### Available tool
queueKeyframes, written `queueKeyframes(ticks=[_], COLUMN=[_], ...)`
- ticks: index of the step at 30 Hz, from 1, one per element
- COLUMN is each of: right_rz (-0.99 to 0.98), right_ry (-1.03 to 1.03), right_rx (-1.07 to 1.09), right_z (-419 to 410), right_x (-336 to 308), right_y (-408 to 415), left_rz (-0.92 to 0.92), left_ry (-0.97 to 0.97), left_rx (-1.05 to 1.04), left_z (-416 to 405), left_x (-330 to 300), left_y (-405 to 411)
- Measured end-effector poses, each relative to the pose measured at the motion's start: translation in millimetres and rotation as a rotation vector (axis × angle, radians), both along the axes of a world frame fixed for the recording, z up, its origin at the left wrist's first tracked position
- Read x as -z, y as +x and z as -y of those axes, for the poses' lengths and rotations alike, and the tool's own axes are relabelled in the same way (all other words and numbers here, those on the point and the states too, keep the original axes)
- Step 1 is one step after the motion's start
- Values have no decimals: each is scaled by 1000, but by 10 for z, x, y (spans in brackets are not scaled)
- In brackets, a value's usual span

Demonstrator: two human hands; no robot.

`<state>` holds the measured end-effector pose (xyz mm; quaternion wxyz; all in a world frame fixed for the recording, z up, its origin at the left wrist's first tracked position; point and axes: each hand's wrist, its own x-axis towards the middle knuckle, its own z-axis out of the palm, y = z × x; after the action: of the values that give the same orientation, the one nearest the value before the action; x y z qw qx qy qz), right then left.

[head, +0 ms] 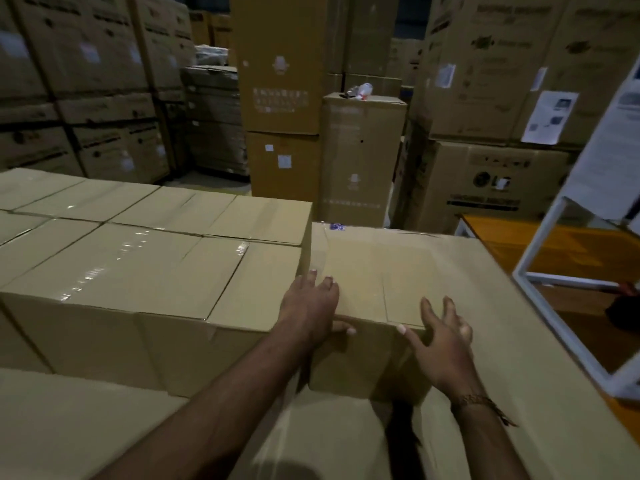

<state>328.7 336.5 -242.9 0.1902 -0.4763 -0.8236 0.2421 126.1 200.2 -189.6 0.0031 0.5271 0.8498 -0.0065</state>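
head view: the left hand's [310, 306] fingers [327, 284] lie straight and flat on the top of a plain brown box [367, 265], near its left edge, with the thumb hooked over the front upper edge; nothing is clasped. the right hand [446, 344] is spread wide with its fingers apart and uncurled, at the box's front right corner. its thumb tip meets the front upper edge; whether the other fingers touch the cardboard cannot be told through the blur. a thin bracelet [476, 400] sits on the right wrist.

the box stands straight ahead between both forearms, pressed against the right end of a row of taped cartons [138, 265] whose tops sit a little higher. a lower cardboard surface [86, 427] lies in front of that row. to the right, near the box, are a white frame [540, 251] and an orange tabletop [512, 247]. tall stacked cartons [280, 64] fill the dim background.
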Motion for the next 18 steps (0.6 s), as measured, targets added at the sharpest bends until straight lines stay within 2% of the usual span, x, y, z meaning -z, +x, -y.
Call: queueKeyframes(ticks=[4, 7, 12, 18], right_rz=[13, 14, 21, 29], right_ry=[21, 19, 40, 79], right_rx=[-9, -24, -36, -52], right_z=[-303, -555, -890, -1167], right_x=[5, 11, 34, 63], right_y=[-430, -698, -1102, -1424], left_rz=[26, 28, 163, 216], left_ry=[128, 125, 190, 140], left_rx=[-106, -152, -263, -264], left_z=[-124, -259, -581, -775], left_x=[16, -7, 31, 137], left_y=[-427, -742, -1298, -1726])
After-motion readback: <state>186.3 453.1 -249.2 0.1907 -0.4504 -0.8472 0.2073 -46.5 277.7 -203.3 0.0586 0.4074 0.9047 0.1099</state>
